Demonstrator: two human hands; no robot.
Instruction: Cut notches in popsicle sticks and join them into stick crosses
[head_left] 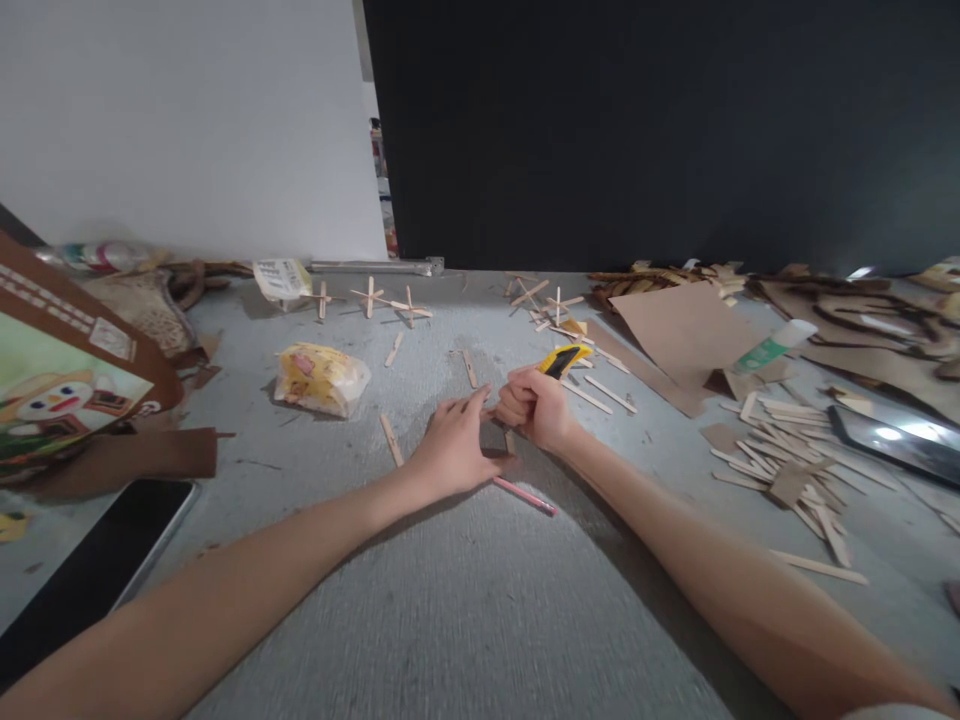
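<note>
My right hand (536, 405) is closed around a yellow and black utility knife (566, 360), whose back end points up and away to the right. My left hand (454, 450) lies close beside it, thumb and index finger curved around a small craft stick (510, 441) on the table. The exact contact of fingertips, blade and stick is partly hidden by my right fist. Just below the left thumb lies a pink pencil (529, 496). One loose stick (391, 440) rests left of my left hand, another stick (469, 368) beyond it.
Crossed-stick pieces (370, 298) stand along the back. A yellow plastic packet (319, 380) is left of centre, a phone (97, 570) near left. On the right are a stick pile (795, 470), brown cardboard (675, 325), a glue stick (776, 346) and another dark device (900, 440).
</note>
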